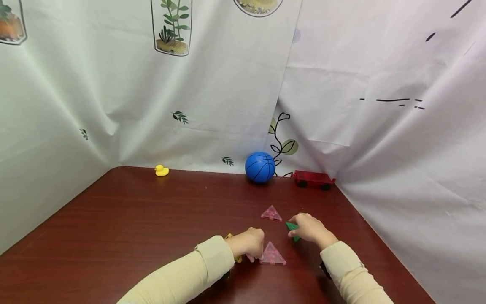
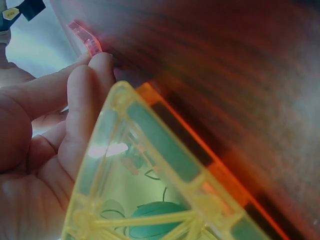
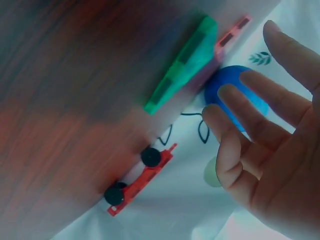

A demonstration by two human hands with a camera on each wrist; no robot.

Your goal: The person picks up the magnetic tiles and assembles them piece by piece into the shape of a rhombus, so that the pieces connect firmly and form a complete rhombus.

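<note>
A white cloth printed with plants (image 1: 228, 97) hangs behind a glossy red-brown wooden surface (image 1: 133, 219). The left hand (image 1: 251, 244) has its fingers bent, the tips pinching the left corner of a translucent pink plastic triangle (image 1: 272, 255), which extends to that hand's right. Close under the left wrist is a translucent yellow plastic triangle (image 2: 195, 216), an orange plastic piece (image 2: 225, 175) right beside it. The right hand (image 1: 309, 228) is spread, its fingers loosely bent and holding nothing; a green plastic triangle (image 3: 182, 70) lies just off its fingertips, on its left side. A second, pink plastic triangle (image 1: 271, 213) sits a little farther out, between and beyond both hands. Well beyond them are a blue ball with black lines (image 1: 260, 167), a red wagon with black wheels (image 1: 313, 178) past the right hand, and a yellow duck (image 1: 162, 171) far to the left hand's left.
</note>
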